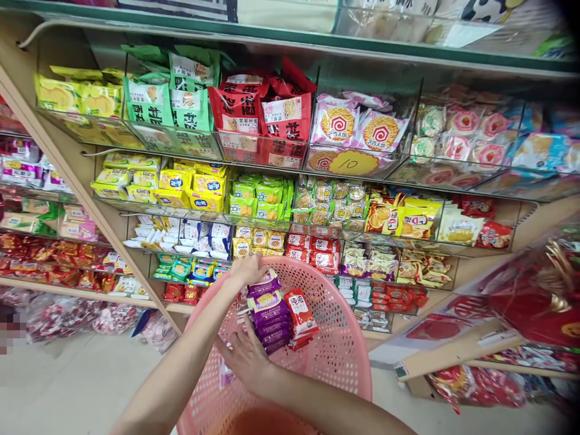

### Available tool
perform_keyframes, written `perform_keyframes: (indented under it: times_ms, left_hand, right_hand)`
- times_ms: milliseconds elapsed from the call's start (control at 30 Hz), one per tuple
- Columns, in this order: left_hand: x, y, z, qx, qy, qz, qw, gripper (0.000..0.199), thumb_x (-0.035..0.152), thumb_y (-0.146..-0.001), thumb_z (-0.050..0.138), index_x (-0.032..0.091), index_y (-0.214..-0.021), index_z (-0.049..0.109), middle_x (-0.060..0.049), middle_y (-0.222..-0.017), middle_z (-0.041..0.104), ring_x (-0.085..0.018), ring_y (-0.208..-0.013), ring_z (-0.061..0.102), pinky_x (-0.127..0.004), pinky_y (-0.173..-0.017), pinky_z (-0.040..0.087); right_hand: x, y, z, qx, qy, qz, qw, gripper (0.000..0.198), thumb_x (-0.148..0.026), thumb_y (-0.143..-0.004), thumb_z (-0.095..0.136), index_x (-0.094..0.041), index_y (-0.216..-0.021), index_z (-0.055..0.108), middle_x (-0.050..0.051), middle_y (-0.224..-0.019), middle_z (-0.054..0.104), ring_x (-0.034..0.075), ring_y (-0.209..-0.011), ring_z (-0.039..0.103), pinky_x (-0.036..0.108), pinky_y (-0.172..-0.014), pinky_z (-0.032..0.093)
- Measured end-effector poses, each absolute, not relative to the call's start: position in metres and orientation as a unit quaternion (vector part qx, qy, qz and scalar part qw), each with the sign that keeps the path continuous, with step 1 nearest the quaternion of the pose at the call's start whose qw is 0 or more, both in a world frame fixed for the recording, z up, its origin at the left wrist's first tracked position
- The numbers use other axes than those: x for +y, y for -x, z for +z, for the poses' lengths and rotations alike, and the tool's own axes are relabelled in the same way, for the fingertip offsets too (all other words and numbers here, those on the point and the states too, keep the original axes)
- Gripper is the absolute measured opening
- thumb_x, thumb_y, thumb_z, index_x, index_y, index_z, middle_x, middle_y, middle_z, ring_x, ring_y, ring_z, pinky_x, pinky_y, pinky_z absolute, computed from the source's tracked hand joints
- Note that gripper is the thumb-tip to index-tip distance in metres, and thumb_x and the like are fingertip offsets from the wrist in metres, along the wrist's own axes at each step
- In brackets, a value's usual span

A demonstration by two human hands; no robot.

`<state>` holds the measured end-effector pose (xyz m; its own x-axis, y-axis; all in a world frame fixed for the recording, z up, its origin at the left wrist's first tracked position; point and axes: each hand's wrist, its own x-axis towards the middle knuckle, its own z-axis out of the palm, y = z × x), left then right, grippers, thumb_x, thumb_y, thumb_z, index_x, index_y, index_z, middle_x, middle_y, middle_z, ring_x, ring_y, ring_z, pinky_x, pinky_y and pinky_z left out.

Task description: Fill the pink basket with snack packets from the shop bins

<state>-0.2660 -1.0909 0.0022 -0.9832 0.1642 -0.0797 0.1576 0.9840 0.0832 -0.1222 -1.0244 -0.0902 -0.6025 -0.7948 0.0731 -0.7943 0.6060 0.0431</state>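
Note:
A pink perforated plastic basket is in front of me at the bottom centre. My left hand is at its far rim, fingers bent over the edge and partly hidden. Inside the basket is a stack of purple soda biscuit packets. Beside it on the right lie red-and-white snack packets. My right hand reaches into the basket with fingers spread, its fingertips against the left side of the purple stack. A pale purple packet shows partly beneath this hand.
Behind the basket, shelves hold sorted snacks: green bags, red bags, round sesame cakes and yellow cookie packets. A yellow price tag marks one clear bin. Bagged goods lie low at left; a wooden shelf edge juts out at right.

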Motion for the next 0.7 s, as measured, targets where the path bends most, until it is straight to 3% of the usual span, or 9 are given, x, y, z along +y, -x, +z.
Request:
perform_keyframes:
  times_ms: [200,400,567,700]
  left_hand:
    - [-1.090,0.267,0.001,0.995,-0.081,0.043,0.041,0.047,0.051,-0.083,0.035,0.019,-0.114,0.050,-0.014,-0.109,0.065,-0.029,-0.099,0.061,-0.038,-0.078,0.045]
    - [-1.096,0.272,-0.006,0.995,-0.082,0.053,0.036,0.045,0.049,-0.083,0.035,0.019,-0.113,0.051,-0.015,-0.110,0.065,-0.030,-0.099,0.062,-0.038,-0.078,0.045]
    - [-1.100,0.280,-0.013,0.993,-0.090,0.062,0.032,0.046,0.046,-0.084,0.036,0.017,-0.116,0.051,-0.015,-0.110,0.066,-0.030,-0.100,0.061,-0.039,-0.079,0.045]
    - [-1.099,0.287,-0.017,0.993,-0.093,0.059,0.033,0.046,0.045,-0.084,0.035,0.016,-0.116,0.051,-0.016,-0.111,0.065,-0.031,-0.101,0.061,-0.040,-0.081,0.044]
  right_hand:
    - [-1.032,0.124,-0.101,-0.909,-0.415,-0.042,0.027,0.060,-0.021,-0.085,0.044,-0.020,-0.141,0.024,0.012,-0.107,0.061,0.026,-0.103,0.055,0.054,-0.107,0.015]
    - [-1.025,0.119,-0.083,-0.901,-0.434,-0.006,0.015,0.055,-0.028,-0.088,0.041,-0.015,-0.139,0.027,0.019,-0.122,0.053,0.030,-0.116,0.048,0.053,-0.103,0.025]
    - [-0.999,0.127,-0.024,-0.865,-0.496,0.050,0.051,0.041,-0.028,-0.090,0.037,-0.014,-0.128,0.039,0.008,-0.097,0.064,0.021,-0.092,0.059,0.041,-0.098,0.037]
    - [-0.983,0.143,0.005,-0.837,-0.533,0.065,0.104,0.048,-0.044,-0.087,0.043,-0.012,-0.123,0.040,0.007,-0.098,0.063,0.020,-0.090,0.057,0.032,-0.085,0.045]
